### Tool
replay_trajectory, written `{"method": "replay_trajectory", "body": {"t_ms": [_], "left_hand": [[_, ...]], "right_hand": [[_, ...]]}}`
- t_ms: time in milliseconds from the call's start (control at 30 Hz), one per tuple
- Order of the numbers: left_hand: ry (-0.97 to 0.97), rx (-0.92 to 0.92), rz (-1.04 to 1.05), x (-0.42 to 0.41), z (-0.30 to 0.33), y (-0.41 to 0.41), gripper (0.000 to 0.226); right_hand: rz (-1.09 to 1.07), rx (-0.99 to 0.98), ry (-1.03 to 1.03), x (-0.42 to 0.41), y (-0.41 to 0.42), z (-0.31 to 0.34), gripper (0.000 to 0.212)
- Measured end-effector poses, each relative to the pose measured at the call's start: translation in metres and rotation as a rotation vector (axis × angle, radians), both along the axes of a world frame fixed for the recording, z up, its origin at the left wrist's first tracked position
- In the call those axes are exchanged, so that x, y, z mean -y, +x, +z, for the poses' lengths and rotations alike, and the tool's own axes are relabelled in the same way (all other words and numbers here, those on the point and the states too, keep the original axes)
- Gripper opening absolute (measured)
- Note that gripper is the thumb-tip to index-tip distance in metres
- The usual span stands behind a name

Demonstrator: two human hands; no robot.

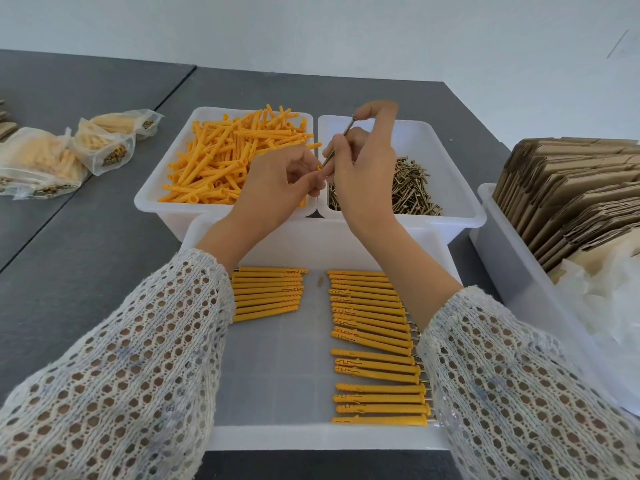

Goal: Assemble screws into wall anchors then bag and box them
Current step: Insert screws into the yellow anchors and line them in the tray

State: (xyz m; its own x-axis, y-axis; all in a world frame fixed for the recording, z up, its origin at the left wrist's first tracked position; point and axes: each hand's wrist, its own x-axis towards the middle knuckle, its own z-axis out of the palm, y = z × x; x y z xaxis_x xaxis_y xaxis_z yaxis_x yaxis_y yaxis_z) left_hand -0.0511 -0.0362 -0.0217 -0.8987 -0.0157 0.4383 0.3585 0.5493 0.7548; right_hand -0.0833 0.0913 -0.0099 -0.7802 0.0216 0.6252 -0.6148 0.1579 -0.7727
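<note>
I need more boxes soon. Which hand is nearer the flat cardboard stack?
Right. The right hand is over the screw bin, closer to the cardboard stack; the left hand is farther left.

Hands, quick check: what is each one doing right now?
Left hand: pinches an orange wall anchor at its open end.
Right hand: holds a long screw, tip at the anchor's mouth.

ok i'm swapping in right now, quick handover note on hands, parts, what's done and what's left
Left hand pinches an orange anchor; right hand holds a screw, tip at the anchor's mouth, not yet in.
Loose anchors in the left bin, loose screws in the right bin.
Done: two rows of assembled anchors in the near tray, filled bags far left.
Left: seat this screw, bag the rows, box them using the flat cartons.
</note>
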Motion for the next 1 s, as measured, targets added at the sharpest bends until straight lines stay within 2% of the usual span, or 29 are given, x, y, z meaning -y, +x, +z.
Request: {"method": "replay_trajectory", "body": {"t_ms": [67,233,400,533,667,767,900,1000], "left_hand": [[-0.012,-0.005,0.002,0.000,0.000,0.000,0.013],[-0.009,-0.019,0.001,0.000,-0.001,0.000,0.012],[0.026,-0.030,0.009,0.001,-0.001,-0.001,0.014],[0.078,-0.077,0.047,0.004,-0.001,-0.004,0.016],[0.147,-0.134,0.125,0.009,0.003,-0.008,0.015],[0.209,-0.074,0.091,0.011,0.005,-0.009,0.015],[0.336,0.046,-0.053,0.014,0.006,-0.006,0.018],[0.411,0.192,-0.086,0.014,0.007,-0.007,0.034]], "right_hand": [[0.011,-0.027,0.072,0.001,0.001,-0.001,0.028],[0.002,-0.049,0.093,0.000,-0.001,-0.001,0.026],[0.010,-0.026,0.293,-0.002,-0.005,-0.006,0.006],[-0.004,-0.036,0.340,-0.001,-0.003,-0.009,0.013],[0.058,0.079,0.405,0.000,-0.002,-0.009,0.016],[0.166,0.133,0.436,0.004,0.003,-0.009,0.020],[0.210,0.230,0.392,0.008,0.003,-0.005,0.017],[0.334,0.399,0.299,0.006,0.004,0.001,0.015]]}}
